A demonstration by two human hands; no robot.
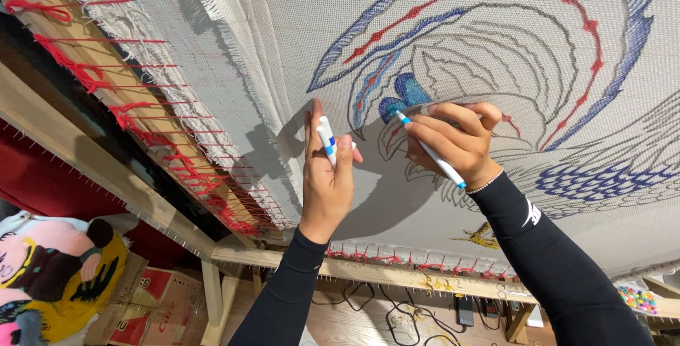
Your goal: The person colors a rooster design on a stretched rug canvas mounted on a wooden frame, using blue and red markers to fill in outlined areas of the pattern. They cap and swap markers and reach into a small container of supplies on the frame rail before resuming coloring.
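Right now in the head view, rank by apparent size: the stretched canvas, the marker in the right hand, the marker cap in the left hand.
1. Stretched canvas, by far the largest.
2. Marker in the right hand.
3. Marker cap in the left hand, smallest.

We see through one head-worn camera, tilted, close to the stretched tufting cloth [496, 55] and its wooden frame [92, 169].

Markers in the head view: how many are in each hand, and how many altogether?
Markers in the right hand, tip on the stretched cloth: 1
Markers in the left hand, white with blue bands: 2
Total: 3
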